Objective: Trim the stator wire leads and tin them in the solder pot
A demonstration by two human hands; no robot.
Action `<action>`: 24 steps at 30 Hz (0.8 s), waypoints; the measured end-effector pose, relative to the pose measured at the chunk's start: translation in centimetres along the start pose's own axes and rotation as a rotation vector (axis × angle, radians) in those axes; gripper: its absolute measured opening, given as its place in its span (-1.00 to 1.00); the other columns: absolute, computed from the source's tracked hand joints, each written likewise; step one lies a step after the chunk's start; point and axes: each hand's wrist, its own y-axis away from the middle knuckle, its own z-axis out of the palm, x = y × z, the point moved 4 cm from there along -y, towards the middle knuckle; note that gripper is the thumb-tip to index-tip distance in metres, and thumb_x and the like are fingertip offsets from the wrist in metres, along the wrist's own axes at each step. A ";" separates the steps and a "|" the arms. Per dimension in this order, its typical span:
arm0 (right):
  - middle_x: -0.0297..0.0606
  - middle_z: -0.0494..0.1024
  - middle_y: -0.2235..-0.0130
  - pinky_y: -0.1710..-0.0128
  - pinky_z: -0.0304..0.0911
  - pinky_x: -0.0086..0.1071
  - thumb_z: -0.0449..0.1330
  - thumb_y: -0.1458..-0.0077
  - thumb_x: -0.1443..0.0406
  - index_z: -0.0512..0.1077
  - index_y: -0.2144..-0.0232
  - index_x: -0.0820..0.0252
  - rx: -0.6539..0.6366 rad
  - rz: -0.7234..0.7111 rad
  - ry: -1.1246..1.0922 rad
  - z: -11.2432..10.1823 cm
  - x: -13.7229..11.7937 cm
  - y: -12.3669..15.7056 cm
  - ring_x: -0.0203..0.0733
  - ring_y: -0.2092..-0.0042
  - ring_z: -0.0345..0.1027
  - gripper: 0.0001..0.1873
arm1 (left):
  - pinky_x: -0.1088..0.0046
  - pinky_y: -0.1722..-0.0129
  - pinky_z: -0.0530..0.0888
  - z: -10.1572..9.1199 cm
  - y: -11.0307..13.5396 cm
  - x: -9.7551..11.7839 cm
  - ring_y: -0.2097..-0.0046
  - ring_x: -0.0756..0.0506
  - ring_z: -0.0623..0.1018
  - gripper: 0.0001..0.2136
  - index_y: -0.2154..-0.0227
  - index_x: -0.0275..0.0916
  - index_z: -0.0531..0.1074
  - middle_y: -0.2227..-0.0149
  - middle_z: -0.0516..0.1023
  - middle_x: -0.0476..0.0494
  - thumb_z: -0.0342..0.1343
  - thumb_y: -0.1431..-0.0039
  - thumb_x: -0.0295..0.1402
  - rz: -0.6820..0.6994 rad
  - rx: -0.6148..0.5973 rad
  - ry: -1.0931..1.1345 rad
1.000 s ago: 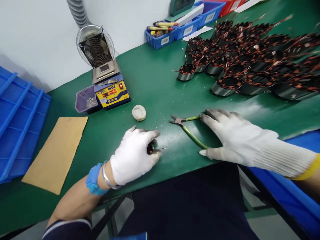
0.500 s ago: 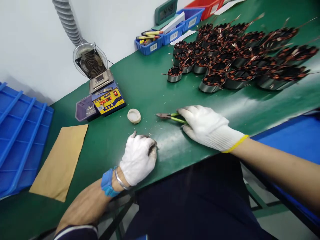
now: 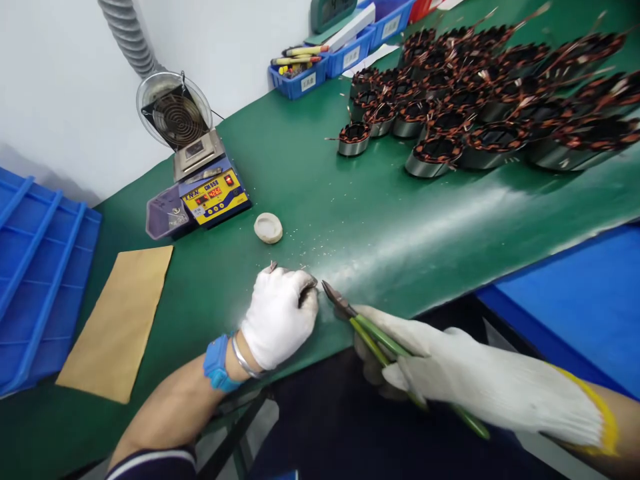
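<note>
My left hand (image 3: 280, 315), in a white glove, is closed over a small dark wound part pressed on the green mat (image 3: 310, 193); the part is almost wholly hidden under the fingers. My right hand (image 3: 435, 373), also gloved, grips green-handled cutters (image 3: 365, 328) just off the table's near edge. The cutter jaws point up-left and sit right beside my left fingertips. A blue wristband and a metal bangle ring my left wrist.
Several copper-wound stators (image 3: 480, 93) crowd the back right. A soldering station (image 3: 213, 193) with a round fume fan (image 3: 175, 117) stands at back left, a white round tin (image 3: 269, 227) near it. Brown card (image 3: 120, 320) and blue trays (image 3: 35, 267) lie left; blue bins (image 3: 320, 67) behind.
My right hand picked the cutters off the mat and drew them back toward me, jaws now beside my left fingertips. My left hand stayed closed in place.
</note>
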 end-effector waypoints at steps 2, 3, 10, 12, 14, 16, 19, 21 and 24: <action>-0.24 0.55 0.35 0.43 0.31 -0.33 0.16 0.00 0.19 0.46 0.09 0.14 -0.098 0.090 -0.102 0.1 -0.7 -0.1 -0.16 0.40 0.36 -0.61 | 0.20 -0.11 0.41 0.0 0.0 0.1 0.26 -0.12 0.53 -0.89 0.38 -0.15 0.48 0.38 0.58 -0.04 0.07 -0.21 -0.44 0.003 -0.014 0.000; -0.25 0.54 0.36 0.42 0.29 -0.34 0.17 0.01 0.18 0.45 0.12 0.14 -0.099 0.106 -0.120 0.0 -0.9 -0.2 -0.17 0.40 0.34 -0.63 | 0.20 -0.11 0.41 0.0 0.0 0.1 0.26 -0.12 0.53 -0.88 0.38 -0.16 0.48 0.38 0.57 -0.04 0.07 -0.21 -0.45 0.003 -0.019 0.004; -0.35 0.40 0.39 0.40 0.30 -0.34 0.21 -0.06 0.15 0.42 0.01 0.13 -0.062 0.069 -0.308 1.1 0.1 -0.6 -0.22 0.40 0.28 -0.57 | 0.19 -0.09 0.42 0.0 -0.1 0.2 0.30 -0.12 0.52 -0.88 0.41 -0.16 0.48 0.42 0.54 -0.05 0.08 -0.19 -0.45 0.031 -0.017 -0.012; -0.35 0.40 0.38 0.38 0.32 -0.32 0.19 -0.11 0.12 0.33 -0.15 0.13 -0.049 0.073 -0.309 1.4 0.3 -0.6 -0.22 0.41 0.30 -0.43 | 0.19 -0.08 0.42 0.1 -0.1 0.1 0.30 -0.12 0.51 -0.88 0.43 -0.16 0.48 0.42 0.54 -0.06 0.08 -0.19 -0.44 0.030 -0.026 -0.025; -0.34 0.45 0.36 0.36 0.36 -0.28 0.18 -0.13 0.11 0.22 -0.28 0.08 -0.039 0.115 -0.216 1.2 0.4 -0.5 -0.19 0.41 0.36 -0.31 | 0.19 -0.06 0.42 0.2 0.0 0.1 0.31 -0.12 0.51 -0.87 0.43 -0.16 0.48 0.43 0.53 -0.06 0.08 -0.19 -0.44 0.034 -0.030 -0.030; -0.32 0.50 0.35 0.34 0.37 -0.25 0.18 -0.15 0.11 0.16 -0.33 0.05 -0.040 0.176 -0.132 0.8 0.6 -0.4 -0.17 0.41 0.41 -0.27 | 0.20 -0.05 0.43 0.1 0.1 0.1 0.30 -0.13 0.51 -0.88 0.41 -0.16 0.49 0.42 0.54 -0.07 0.08 -0.19 -0.44 0.053 -0.018 -0.020; -0.32 0.51 0.38 0.38 0.36 -0.29 0.18 -0.16 0.10 0.23 -0.29 0.10 -0.037 0.147 -0.155 -0.2 0.4 -0.5 -0.16 0.42 0.41 -0.32 | 0.22 -0.04 0.44 0.1 0.2 0.1 0.28 -0.12 0.51 -0.89 0.39 -0.16 0.50 0.40 0.55 -0.07 0.09 -0.17 -0.45 0.078 -0.007 0.010; -0.31 0.51 0.40 0.44 0.33 -0.35 0.19 -0.14 0.11 0.31 -0.23 0.13 -0.040 0.067 -0.176 -0.8 0.0 -0.8 -0.17 0.42 0.39 -0.37 | 0.23 -0.05 0.44 0.1 0.2 0.1 0.30 -0.11 0.51 -0.90 0.42 -0.16 0.49 0.42 0.55 -0.06 0.10 -0.14 -0.45 0.081 -0.024 0.028; -0.31 0.54 0.40 0.50 0.29 -0.39 0.22 -0.08 0.16 0.44 -0.10 0.12 -0.029 -0.038 -0.070 -1.6 -0.5 -1.3 -0.19 0.45 0.37 -0.48 | 0.21 -0.13 0.41 0.0 0.1 0.2 0.32 -0.08 0.52 -0.89 0.47 -0.16 0.48 0.43 0.56 -0.04 0.10 -0.11 -0.47 0.090 -0.053 0.060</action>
